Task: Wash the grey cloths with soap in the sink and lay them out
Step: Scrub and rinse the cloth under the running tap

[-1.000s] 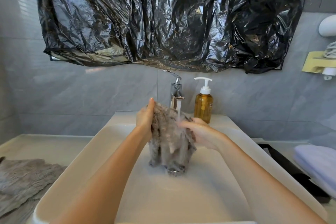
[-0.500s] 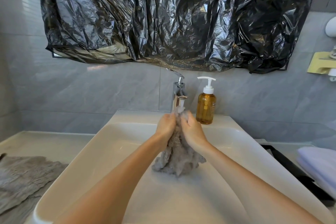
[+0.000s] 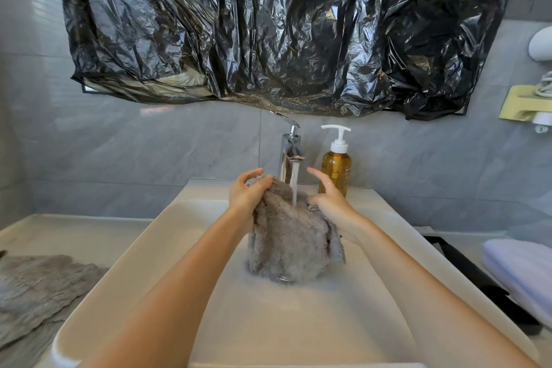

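A wet grey cloth (image 3: 291, 242) hangs in the white sink (image 3: 143, 260) under the running tap (image 3: 291, 146). Water falls onto the cloth's top edge. My left hand (image 3: 246, 191) grips the cloth's upper left corner, fingers curled over it. My right hand (image 3: 327, 199) holds the upper right corner with its thumb side, while its forefinger sticks up free of the cloth. The cloth's lower end rests on the sink bottom in foamy water. An amber soap pump bottle (image 3: 336, 167) stands right of the tap. More grey cloth (image 3: 38, 293) lies flat on the counter at the left.
A crumpled black plastic sheet (image 3: 283, 30) covers the wall above the tap. A folded pale lilac towel (image 3: 521, 272) lies on the right counter beside a black object (image 3: 466, 266). A yellow wall holder (image 3: 525, 107) hangs at the far right.
My hands were pressed together squeezing the bunched cloth under the tap. They have moved apart, and the cloth now hangs spread between them under the stream.
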### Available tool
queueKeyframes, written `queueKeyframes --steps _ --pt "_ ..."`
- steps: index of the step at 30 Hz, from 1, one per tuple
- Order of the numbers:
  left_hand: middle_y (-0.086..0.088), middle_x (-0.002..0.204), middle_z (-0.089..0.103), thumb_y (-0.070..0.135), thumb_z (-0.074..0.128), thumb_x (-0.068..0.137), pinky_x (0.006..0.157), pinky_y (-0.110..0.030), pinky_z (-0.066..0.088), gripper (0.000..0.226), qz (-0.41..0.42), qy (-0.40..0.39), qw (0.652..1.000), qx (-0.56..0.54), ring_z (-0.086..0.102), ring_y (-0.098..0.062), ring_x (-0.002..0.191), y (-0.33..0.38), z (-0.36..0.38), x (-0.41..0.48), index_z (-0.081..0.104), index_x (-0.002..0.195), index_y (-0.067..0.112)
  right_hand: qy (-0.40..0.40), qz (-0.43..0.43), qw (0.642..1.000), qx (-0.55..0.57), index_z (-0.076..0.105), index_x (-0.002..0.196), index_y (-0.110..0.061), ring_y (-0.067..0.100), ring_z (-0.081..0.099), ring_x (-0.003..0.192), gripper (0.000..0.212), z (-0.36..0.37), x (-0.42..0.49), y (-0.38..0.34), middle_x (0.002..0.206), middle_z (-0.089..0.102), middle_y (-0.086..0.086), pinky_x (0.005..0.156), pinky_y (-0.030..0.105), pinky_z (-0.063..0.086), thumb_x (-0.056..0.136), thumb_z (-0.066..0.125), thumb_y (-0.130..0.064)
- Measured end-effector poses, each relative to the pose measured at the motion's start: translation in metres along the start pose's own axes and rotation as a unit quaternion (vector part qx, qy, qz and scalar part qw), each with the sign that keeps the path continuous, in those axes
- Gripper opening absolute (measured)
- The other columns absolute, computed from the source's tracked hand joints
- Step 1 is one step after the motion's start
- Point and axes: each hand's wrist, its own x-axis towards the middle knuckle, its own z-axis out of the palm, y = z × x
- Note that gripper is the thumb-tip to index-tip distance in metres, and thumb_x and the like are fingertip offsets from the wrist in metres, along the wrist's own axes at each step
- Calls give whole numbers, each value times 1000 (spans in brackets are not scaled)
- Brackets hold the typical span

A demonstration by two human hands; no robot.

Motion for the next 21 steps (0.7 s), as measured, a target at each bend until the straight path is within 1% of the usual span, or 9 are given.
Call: queueKeyframes --steps 3,6,8,10,13,16,18,19,21 --pt "-7 98 65 18 71 86 82 -34 54 29 28 19 999 3 63 -19 81 3 -4 3 65 114 17 -86 3 995 -54 43 140 -33 13 42 128 47 3 -3 -7 149 38 -4 100 28 37 95 55 -40" --pt "0 108 62 23 67 89 89 -32 51 11 122 38 988 92 59 -17 102 7 -7 7 68 100 27 -146 39 979 -133 31 148 -32 13 38 134 83 0 -5 -2 146 36 -11 106 30 35 78 64 -63" --pt "4 107 61 23 63 92 94 -33 49 8 161 49 979 118 57 -15 107 9 -9 9 68 96 28 -129 16 977 -167 37 143 -32 11 38 132 78 -7 -6 1 141 39 -12 105 29 35 77 71 -55" --pt "5 107 62 27 60 93 95 -34 48 9 165 58 973 151 56 -15 110 10 -14 12 68 98 26 -93 -21 990 -102 51 127 -37 8 40 125 58 -12 -6 -2 134 45 -14 101 29 38 76 80 -34" --pt "4 108 67 42 60 91 93 -35 47 22 163 42 949 267 58 -17 109 6 -22 19 71 99 24 -26 -82 995 -46 65 112 -34 10 57 115 51 -14 -2 -4 124 62 -7 92 22 47 72 81 -7" --pt "2 107 65 53 71 77 90 -29 47 28 183 -39 918 350 57 -15 105 0 -27 22 71 92 30 12 -110 986 -125 70 110 -25 0 60 96 41 -19 -4 -3 102 65 -15 68 5 44 73 81 -12" --pt "0 102 55 52 77 69 84 -20 41 32 226 -91 859 449 48 -10 97 -4 -30 20 71 93 31 35 -109 976 -186 71 100 -22 -2 56 84 20 -22 -5 2 90 62 -14 60 4 40 81 76 -18" --pt "0 95 51 52 77 68 79 -19 39 33 245 -104 836 479 42 -8 91 -6 -31 20 71 90 28 48 -106 972 -205 70 94 -19 5 56 84 10 -24 -4 5 91 62 -8 60 5 39 85 72 -21" --pt "-4 81 52 54 71 72 71 -25 39 36 257 -101 832 481 39 -9 86 -8 -31 21 68 72 18 57 -101 965 -233 68 92 -14 16 53 93 14 -23 -3 7 101 56 0 72 16 39 91 64 -27"
